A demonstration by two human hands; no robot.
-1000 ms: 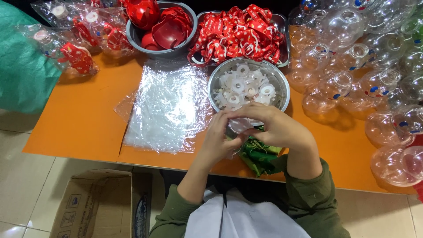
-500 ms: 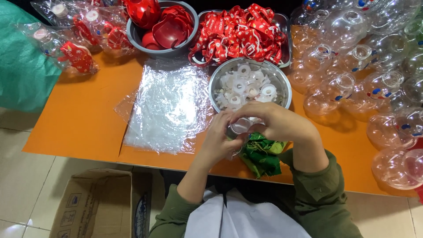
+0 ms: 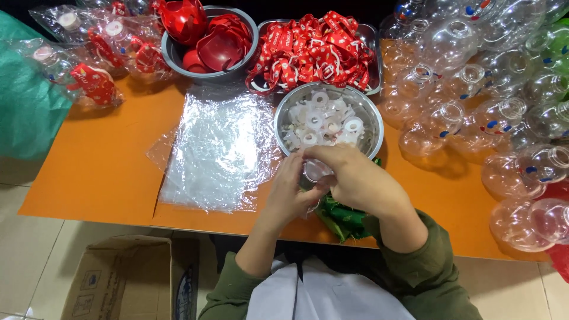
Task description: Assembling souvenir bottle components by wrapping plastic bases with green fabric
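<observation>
At six o'clock, nearest the camera, the person's green sleeves lead up to two hands that meet over the near edge of the orange table. The left hand and the right hand close their fingers together around a small clear plastic globe-shaped bottle, left steadying from below, right curled over the top, apparently so the piece stays put while it is worked on. Directly beneath them lies a bundle of dark green fabric pieces, within easy reach. Just beyond, at twelve o'clock of the hands, stands a round steel bowl of white plastic rings, close enough to dip into. At ten o'clock a stack of clear flat plastic bags lies spread out. Farther off sit a steel tray of red lanyards and a grey bowl of red plastic shells; at two o'clock clear empty bottles pile up, and at six o'clock, on the floor, a cardboard box waits.
</observation>
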